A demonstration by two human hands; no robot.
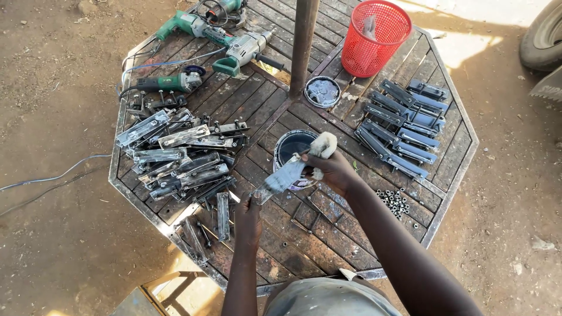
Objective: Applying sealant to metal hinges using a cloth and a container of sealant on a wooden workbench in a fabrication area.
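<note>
My left hand (248,219) grips the lower end of a flat metal latch piece (281,177), held slanted over the table. My right hand (332,169) holds a pale sponge (323,144) pressed against the upper end of that piece, right above an open paint can (291,147) with dark paint. The can's round lid (322,92) lies farther back. A heap of bare shiny metal pieces (175,155) lies to the left. Rows of dark painted pieces (401,126) lie to the right.
The work sits on an octagonal slatted metal table (456,169) with a central pole (303,41). Green power tools (193,26) with cables lie at the back left, a red mesh basket (374,35) at the back. Small nuts (398,202) are scattered near the right. A tyre (541,35) stands at the far right.
</note>
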